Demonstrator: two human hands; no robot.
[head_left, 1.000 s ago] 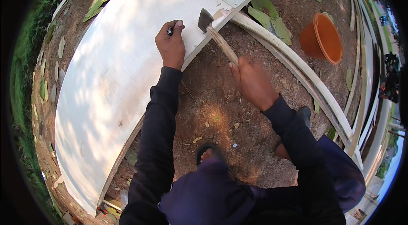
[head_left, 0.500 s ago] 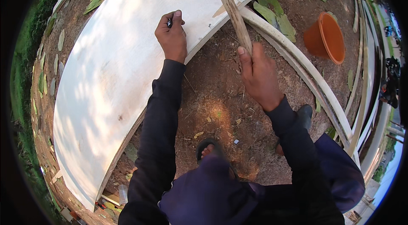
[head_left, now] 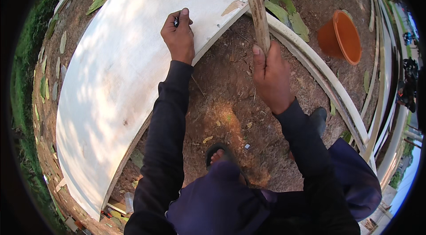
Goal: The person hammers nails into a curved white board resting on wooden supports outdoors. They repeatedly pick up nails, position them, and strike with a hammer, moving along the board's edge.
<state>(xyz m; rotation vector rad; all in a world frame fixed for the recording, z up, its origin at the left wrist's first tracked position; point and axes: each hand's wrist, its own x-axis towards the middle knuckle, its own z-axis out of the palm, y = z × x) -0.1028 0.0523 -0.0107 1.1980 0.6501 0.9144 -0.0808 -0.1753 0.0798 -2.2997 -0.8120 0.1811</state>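
My right hand [head_left: 274,77] is wrapped round the wooden handle of a hatchet [head_left: 257,15]. Its dark metal head is raised at the top of the picture, over the edge of a large pale curved board [head_left: 111,79]. Closed, with the thumb up, my left hand [head_left: 178,37] is over the board near its inner edge. A small dark, shiny thing [head_left: 176,22] shows between its fingers; its kind I cannot make out. A bare brown patch [head_left: 231,8] marks the board's surface near the hatchet.
An orange bucket [head_left: 339,37] lies tilted on the soil to the right. A curved wooden strip [head_left: 317,68] runs from the board toward the lower right. Long strips [head_left: 386,88] lie farther right. Large green leaves [head_left: 288,15] are scattered about, and a clear plastic cup [head_left: 129,201] lies lower left.
The hatchet has swung to the right and its handle stands more upright, with its head higher in the picture. My left hand has hardly moved.
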